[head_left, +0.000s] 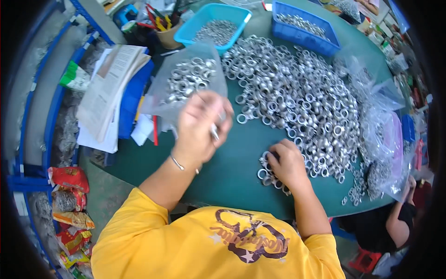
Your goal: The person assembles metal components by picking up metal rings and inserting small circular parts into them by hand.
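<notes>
My left hand [204, 123] is closed and smeared by motion, with shiny metal rings showing between its fingers. It hovers in front of a clear plastic bag [160, 100] that lies open with several metal rings [193, 74] inside. My right hand [289, 163] rests low on the green table, its fingers curled down over a small group of metal rings [265, 173]; the fingertips are partly hidden. Just beyond it spreads a large heap of silvery metal rings [297, 93], each with a small lug.
A turquoise basin [245, 19] and a blue tray [276, 29] with small metal parts stand at the back. Papers [109, 88] lie left, near a tool holder [169, 36]. Plastic bags [371, 125] are at right; a person in black [399, 223] sits beyond. Blue shelving [51, 116] stands far left.
</notes>
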`<state>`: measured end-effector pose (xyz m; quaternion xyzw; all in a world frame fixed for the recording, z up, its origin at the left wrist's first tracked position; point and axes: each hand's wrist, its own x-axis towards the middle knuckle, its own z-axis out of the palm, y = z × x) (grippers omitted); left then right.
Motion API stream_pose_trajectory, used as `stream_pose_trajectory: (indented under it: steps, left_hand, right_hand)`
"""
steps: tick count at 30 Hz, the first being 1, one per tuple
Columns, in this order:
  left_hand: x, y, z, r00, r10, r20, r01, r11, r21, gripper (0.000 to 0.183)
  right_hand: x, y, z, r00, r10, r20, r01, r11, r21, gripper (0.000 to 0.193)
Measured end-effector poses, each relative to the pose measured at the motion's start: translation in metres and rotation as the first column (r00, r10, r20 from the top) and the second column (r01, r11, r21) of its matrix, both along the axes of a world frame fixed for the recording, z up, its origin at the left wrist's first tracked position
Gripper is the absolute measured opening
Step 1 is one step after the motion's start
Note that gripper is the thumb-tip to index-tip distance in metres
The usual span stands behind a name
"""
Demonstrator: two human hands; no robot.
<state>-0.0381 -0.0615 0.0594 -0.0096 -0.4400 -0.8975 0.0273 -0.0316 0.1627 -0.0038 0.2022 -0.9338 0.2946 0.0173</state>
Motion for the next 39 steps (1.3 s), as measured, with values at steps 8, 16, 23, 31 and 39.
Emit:
stream_pose_trajectory:
  steps: [8, 16, 23, 31, 39]
  left_hand:
    - [-0.072, -0.08, 0.012, 0.906, -0.026, -0.422, -0.405, 0.237, -0.883, 0.016]
    - [0.001, 0.011, 0.0, 0.79, 0.015, -0.613, -0.555, 0.443, -0.704, 0.009]
    - [0.04, 0.06, -0.05, 0.809, -0.428, 0.402, 0.535, 0.82, -0.203, 0.011]
    - [0.045, 0.057, -0.057, 0.934, -0.355, -0.03, 0.259, 0.735, -0.626, 0.011]
    - [0.047, 0.06, -0.054, 0.914, -0.346, -0.212, 0.069, 0.646, -0.76, 0.011]
  right_hand:
    - [0.015, 0.01, -0.006, 0.918, -0.076, 0.39, 0.286, 0.808, -0.516, 0.017]
    - [0.033, 0.023, 0.001, 0.844, 0.162, 0.511, 0.398, 0.449, -0.8, 0.016]
    - [0.042, 0.012, 0.009, 0.977, 0.004, -0.215, -0.111, 0.864, -0.491, 0.019]
    - [0.049, 0.011, -0.004, 0.867, 0.14, 0.478, 0.382, 0.429, -0.818, 0.017]
    - [0.049, 0.016, -0.004, 0.831, 0.319, 0.455, 0.331, 0.374, -0.866, 0.02]
